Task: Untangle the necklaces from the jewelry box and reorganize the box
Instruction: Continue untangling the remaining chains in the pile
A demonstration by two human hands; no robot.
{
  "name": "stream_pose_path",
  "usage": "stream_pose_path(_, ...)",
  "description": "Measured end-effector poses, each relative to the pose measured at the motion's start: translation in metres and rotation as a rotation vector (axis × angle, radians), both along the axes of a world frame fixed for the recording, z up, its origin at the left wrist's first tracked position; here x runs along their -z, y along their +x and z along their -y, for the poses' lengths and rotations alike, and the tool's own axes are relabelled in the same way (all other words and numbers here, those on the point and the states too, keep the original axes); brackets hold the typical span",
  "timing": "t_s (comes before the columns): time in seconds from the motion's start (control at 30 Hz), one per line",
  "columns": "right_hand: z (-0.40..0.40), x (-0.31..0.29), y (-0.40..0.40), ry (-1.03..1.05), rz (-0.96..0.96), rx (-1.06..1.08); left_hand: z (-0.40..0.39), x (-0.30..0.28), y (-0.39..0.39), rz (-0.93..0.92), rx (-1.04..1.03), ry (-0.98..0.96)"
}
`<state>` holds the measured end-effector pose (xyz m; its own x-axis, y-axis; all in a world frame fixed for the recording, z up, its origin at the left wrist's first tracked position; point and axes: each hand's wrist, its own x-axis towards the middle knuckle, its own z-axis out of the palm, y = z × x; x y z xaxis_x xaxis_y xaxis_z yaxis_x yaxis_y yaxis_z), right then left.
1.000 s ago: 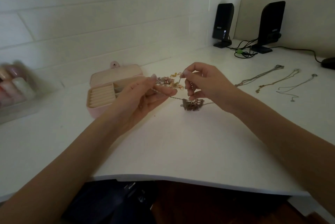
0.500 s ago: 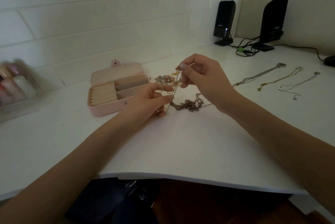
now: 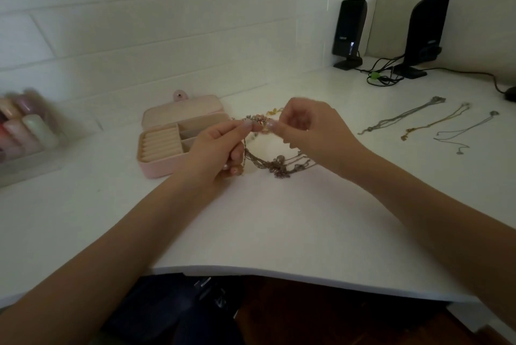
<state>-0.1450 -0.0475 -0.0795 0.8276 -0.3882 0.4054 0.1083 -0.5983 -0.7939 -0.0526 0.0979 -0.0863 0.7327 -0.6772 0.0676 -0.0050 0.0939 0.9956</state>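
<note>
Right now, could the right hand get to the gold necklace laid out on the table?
Probably yes, once it lets go: the right hand pinches the tangled chains. The gold necklace lies to its right, with only bare table between.

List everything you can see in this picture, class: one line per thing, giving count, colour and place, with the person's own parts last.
jewelry box: one, pink, open, on the desk left of the hands
tangled necklaces: one clump, silver and pinkish, held up between the hands, its lower part on the desk
laid-out necklaces: three, two silver and one gold, side by side on the desk at right
speakers: two, black, upright at the back right
cables: a bundle, black with a green tie, by the speakers
bottles: several, pastel, blurred, far left
desk: one, white
left hand: fingers pinch the tangle
right hand: fingers pinch the tangle
</note>
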Motion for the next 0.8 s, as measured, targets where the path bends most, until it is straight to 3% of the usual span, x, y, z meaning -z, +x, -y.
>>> stream_pose_path(0.23, -0.023, 0.014, 0.005, -0.418, -0.202, -0.054, 0.001, -0.004, -0.001, -0.116, -0.012, -0.068)
stream_pose_path(0.43, -0.025, 0.021, 0.01, -0.473, -0.212, 0.003, 0.001, -0.005, -0.001, -0.121, -0.018, -0.075)
stream_pose_path(0.5, -0.021, 0.022, 0.009, -0.427, -0.207, -0.016, 0.0, -0.005, 0.0, -0.117, -0.022, -0.078)
stream_pose_path(0.8, 0.002, 0.008, 0.001, 0.128, -0.11, -0.205, -0.004, -0.001, 0.004, -0.08, -0.069, -0.062)
